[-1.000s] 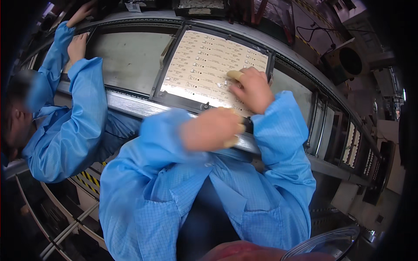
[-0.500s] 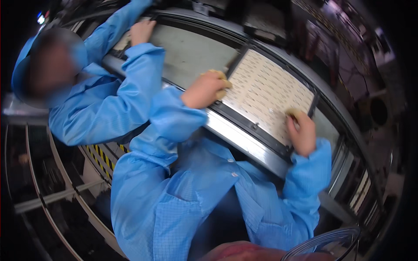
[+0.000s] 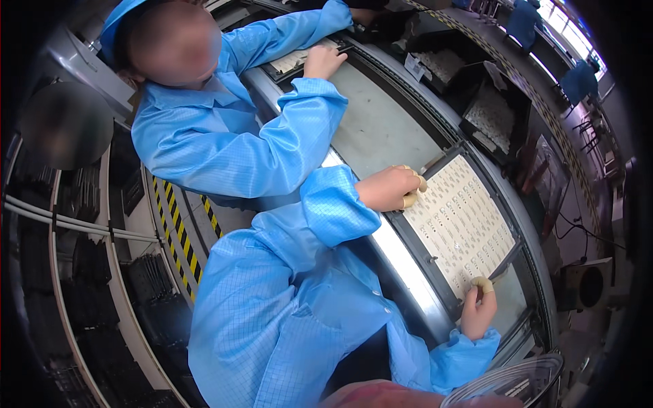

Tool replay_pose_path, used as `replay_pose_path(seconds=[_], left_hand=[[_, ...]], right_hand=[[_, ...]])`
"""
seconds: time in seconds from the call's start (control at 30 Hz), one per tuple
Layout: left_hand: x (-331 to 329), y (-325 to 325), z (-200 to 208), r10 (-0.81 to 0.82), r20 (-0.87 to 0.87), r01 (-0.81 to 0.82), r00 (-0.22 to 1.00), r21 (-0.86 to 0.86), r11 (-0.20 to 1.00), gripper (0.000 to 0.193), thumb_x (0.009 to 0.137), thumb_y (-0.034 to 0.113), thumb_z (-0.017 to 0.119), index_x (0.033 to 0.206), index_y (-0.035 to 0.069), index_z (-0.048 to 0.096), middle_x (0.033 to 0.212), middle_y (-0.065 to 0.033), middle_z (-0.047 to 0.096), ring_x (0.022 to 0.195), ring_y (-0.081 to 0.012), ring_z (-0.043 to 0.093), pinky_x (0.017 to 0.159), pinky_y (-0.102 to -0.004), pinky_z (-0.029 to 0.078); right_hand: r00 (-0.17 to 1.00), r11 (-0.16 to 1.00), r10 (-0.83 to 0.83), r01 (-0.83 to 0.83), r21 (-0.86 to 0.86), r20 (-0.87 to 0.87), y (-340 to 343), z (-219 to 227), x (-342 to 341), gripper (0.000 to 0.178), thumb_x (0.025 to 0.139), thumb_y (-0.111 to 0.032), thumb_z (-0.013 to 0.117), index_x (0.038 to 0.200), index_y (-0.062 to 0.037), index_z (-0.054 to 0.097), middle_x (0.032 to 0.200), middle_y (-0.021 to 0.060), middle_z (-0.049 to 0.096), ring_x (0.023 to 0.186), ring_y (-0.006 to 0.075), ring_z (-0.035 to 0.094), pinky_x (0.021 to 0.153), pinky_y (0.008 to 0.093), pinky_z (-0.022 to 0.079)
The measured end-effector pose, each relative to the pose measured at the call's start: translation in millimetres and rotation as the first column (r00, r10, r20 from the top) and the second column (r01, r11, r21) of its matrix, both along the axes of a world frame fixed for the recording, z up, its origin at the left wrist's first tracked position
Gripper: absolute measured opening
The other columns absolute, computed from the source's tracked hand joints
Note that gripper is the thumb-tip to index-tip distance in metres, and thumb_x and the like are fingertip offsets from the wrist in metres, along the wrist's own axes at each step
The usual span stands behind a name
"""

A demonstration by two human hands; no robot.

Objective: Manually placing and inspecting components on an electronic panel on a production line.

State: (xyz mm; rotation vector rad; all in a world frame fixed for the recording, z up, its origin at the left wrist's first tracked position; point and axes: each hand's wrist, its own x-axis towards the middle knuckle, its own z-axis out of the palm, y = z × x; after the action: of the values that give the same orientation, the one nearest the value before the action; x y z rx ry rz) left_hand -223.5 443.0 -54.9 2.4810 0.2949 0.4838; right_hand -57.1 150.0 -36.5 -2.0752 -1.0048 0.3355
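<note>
A flat black-framed tray filled with rows of small pale parts lies on a grey conveyor belt in front of me. My left hand, with yellowish finger cots, grips the tray's near left corner. At the tray's right end my right hand pinches the frame edge with a cot-covered fingertip. Both my arms are in light blue smock sleeves.
A co-worker in a blue smock and cap sits close on my left, a hand on another tray further up the belt. Dark trays of parts stand beyond the belt. Yellow-black floor tape runs below. A clear container rim is at the bottom.
The view has swung left, bringing the co-worker into fuller view. My hands have spread apart from the middle of the tray to its two ends.
</note>
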Motion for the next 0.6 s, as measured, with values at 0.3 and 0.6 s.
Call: replay_pose_path(seconds=[0.3,0.6], left_hand=[[-3.0,2.6,-8.9,0.076,0.076,-0.072,0.994,-0.058,0.996,0.02,0.081,0.009,0.053,0.098,0.005,0.064,0.089,-0.0131,0.061,0.091,-0.031,0.055,0.085,-0.0385,0.044],[-7.4,-4.5,-13.6,0.171,0.22,-0.152,0.96,-0.101,0.983,0.018,0.08,0.008,0.056,0.096,0.005,0.063,0.091,-0.0104,0.06,0.09,-0.0293,0.055,0.084,-0.0369,0.044]], right_hand=[[0.994,0.996,-0.085,0.082,0.04,0.071,5.5,-3.4,-6.3,0.009,0.083,-0.003,0.058,0.091,-0.001,0.06,0.07,0.0001,0.05,0.062,0.0076,0.043,0.055,0.0225,0.035],[0.991,0.99,-0.136,0.135,0.049,0.018,6.0,-1.8,-22.8,0.022,0.084,-0.002,0.054,0.106,-0.0019,0.059,0.074,0.0022,0.054,0.064,0.0092,0.047,0.058,0.0233,0.038]])
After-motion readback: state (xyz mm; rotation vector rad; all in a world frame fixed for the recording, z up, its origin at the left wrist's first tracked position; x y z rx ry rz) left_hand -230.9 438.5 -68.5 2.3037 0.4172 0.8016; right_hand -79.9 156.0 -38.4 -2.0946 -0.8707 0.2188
